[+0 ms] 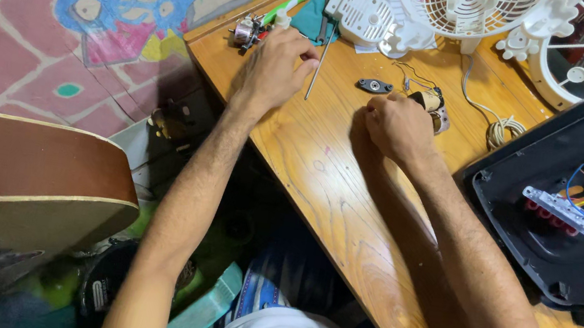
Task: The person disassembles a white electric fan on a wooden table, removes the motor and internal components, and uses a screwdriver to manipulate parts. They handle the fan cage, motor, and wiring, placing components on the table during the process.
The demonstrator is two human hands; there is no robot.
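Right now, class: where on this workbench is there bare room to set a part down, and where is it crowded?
Free: the bare wooden table between the two forearms, and the near strip beside the black housing. Crowded: the far end, around the white fan grille, small motor and coiled wire.

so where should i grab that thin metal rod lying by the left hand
Take the thin metal rod near its middle, pinching across it from above. It lies flat on the wooden table, so only its top and sides are free. Its far end runs up among the teal cloth and white fan parts, while the left hand lies close beside its near half.
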